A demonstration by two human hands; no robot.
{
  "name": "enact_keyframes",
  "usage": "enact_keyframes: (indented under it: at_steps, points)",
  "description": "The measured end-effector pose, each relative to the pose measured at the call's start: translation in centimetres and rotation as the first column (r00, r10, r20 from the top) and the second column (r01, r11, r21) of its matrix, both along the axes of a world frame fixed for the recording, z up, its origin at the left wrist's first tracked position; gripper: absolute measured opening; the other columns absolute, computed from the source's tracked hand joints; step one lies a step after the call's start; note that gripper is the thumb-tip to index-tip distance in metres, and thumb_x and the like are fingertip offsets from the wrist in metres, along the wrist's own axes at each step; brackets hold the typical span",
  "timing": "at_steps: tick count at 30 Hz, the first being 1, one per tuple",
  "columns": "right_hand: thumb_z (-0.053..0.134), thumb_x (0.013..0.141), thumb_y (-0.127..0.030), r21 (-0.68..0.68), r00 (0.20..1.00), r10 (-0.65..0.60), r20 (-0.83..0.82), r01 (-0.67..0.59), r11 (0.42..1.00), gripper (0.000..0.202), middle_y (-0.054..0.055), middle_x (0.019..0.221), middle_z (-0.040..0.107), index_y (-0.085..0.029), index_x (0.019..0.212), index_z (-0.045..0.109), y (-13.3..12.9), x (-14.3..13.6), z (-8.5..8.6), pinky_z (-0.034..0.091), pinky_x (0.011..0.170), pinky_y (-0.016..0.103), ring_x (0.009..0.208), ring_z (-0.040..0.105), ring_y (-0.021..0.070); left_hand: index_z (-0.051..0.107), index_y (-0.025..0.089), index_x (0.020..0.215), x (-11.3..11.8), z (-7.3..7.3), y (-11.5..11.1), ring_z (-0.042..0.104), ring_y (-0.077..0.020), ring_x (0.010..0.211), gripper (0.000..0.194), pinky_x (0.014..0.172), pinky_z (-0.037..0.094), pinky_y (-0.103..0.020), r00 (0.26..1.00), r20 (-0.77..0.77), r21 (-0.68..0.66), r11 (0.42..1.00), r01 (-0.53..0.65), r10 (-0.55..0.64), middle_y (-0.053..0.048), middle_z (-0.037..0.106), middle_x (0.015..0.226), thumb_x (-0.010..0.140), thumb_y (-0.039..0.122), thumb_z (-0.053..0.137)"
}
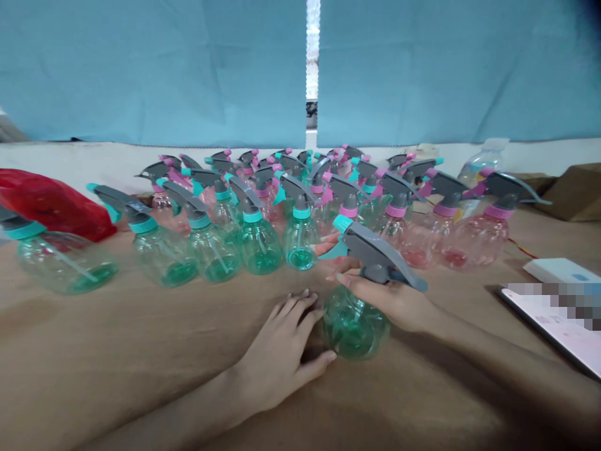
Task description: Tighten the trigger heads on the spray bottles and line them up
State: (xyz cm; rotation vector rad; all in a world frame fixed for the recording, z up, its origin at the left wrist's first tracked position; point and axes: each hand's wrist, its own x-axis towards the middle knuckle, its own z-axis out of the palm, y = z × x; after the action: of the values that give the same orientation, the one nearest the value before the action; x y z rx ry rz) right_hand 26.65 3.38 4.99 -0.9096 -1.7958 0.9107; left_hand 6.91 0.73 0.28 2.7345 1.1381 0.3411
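Observation:
My right hand (392,299) grips a clear green spray bottle (353,329) around its neck, just under the grey trigger head with its teal nozzle. The bottle is upright and tilted slightly, over the table in front of me; whether its base touches the wood I cannot tell. Resting on the wooden table (164,363) to its left is my left hand (284,351), palm down with the fingers spread, close beside the bottle and holding nothing. Just beyond both hands stands a row of green spray bottles (261,247), with pink spray bottles (425,241) towards the right.
More spray bottles crowd behind the front row. A red plastic bag (61,203) lies at left. To the right are a phone (554,326), a white box (561,272), a brown cardboard box (575,191) and a clear water bottle (486,160). Blue curtains (154,69) hang behind.

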Motion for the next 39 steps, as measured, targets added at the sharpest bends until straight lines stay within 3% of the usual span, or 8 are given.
enact_keyframes:
  at_steps: [5,9,14,19,25,29,36,39]
  points:
    - [0.049,0.074,-0.017,0.008,0.999,-0.015,0.044,0.015,1.000,0.036,-0.002,0.073,0.062,-0.029,0.108,0.056,-0.1,0.1,0.4,0.048,0.058,0.028,0.070,0.061,0.0176,0.045,0.017,0.124,0.0,0.0,0.1,0.035,-0.0301,0.126,0.047,0.101,0.030,-0.049,1.000,0.023,-0.002,1.000,0.004,-0.004,-0.014,0.044,0.134,0.086,0.043,0.056]
    - [0.048,0.069,-0.012,-0.008,1.000,0.006,0.011,-0.005,1.000,0.019,-0.003,0.074,0.063,-0.027,0.078,0.056,-0.1,0.1,0.8,0.049,0.059,0.027,0.067,0.061,0.0161,0.045,0.016,0.124,0.0,0.0,0.1,0.034,-0.0296,0.127,0.048,0.102,0.029,-0.049,1.000,0.018,-0.003,1.000,0.008,-0.007,-0.014,0.043,0.135,0.086,0.042,0.056]
    - [0.048,0.065,-0.011,-0.012,0.999,-0.024,-0.044,0.023,1.000,0.026,-0.003,0.082,0.063,-0.027,0.085,0.053,-0.4,-0.2,1.5,0.051,0.062,0.027,0.069,0.060,0.0151,0.045,0.016,0.124,0.1,-0.1,0.2,0.034,-0.0290,0.126,0.048,0.102,0.029,-0.048,1.000,0.009,-0.003,1.000,0.005,-0.005,-0.013,0.042,0.135,0.086,0.042,0.056]
    - [0.049,0.065,-0.010,0.015,0.999,-0.022,-0.050,0.023,1.000,0.019,-0.003,0.081,0.059,-0.025,0.076,0.051,-0.5,-0.2,1.7,0.050,0.061,0.026,0.070,0.059,0.0143,0.045,0.015,0.125,0.1,0.0,0.1,0.034,-0.0295,0.127,0.049,0.103,0.029,-0.048,1.000,0.005,-0.003,1.000,0.001,-0.001,-0.014,0.042,0.136,0.086,0.041,0.057]
    - [0.050,0.072,-0.016,-0.041,1.000,-0.001,0.024,0.002,0.999,0.019,-0.003,0.067,0.060,-0.027,0.086,0.057,-0.1,0.4,0.4,0.048,0.055,0.029,0.058,0.058,0.0154,0.045,0.016,0.125,0.0,0.1,0.1,0.034,-0.0297,0.127,0.047,0.102,0.029,-0.049,1.000,0.006,-0.005,1.000,0.003,-0.003,-0.014,0.042,0.136,0.086,0.040,0.056]
    - [0.054,0.076,-0.020,-0.042,0.998,-0.055,0.010,0.055,0.998,0.018,-0.002,0.072,0.063,-0.028,0.090,0.060,0.1,0.3,-0.6,0.051,0.059,0.032,0.066,0.061,0.0182,0.041,0.016,0.127,-0.1,0.1,0.0,0.035,-0.0297,0.126,0.050,0.102,0.029,-0.049,1.000,0.030,-0.011,1.000,-0.008,0.008,-0.014,0.043,0.135,0.086,0.041,0.056]
    - [0.053,0.082,-0.028,-0.004,0.994,-0.088,0.062,0.088,0.996,0.036,0.000,0.075,0.063,-0.031,0.118,0.054,-0.1,0.0,-0.2,0.050,0.058,0.031,0.068,0.062,0.0193,0.033,0.013,0.133,-0.2,-0.4,0.0,0.036,-0.0290,0.126,0.060,0.102,0.030,-0.047,0.998,0.058,0.003,1.000,-0.018,0.018,-0.015,0.042,0.136,0.085,0.041,0.056]
    - [0.054,0.082,-0.029,0.015,0.993,-0.100,0.063,0.099,0.995,0.038,-0.001,0.072,0.062,-0.030,0.120,0.051,0.0,-0.1,-0.2,0.050,0.056,0.031,0.066,0.062,0.0192,0.031,0.012,0.133,-0.2,-0.5,0.0,0.036,-0.0298,0.126,0.063,0.102,0.030,-0.048,0.996,0.086,-0.006,1.000,-0.023,0.024,-0.016,0.042,0.136,0.084,0.042,0.057]
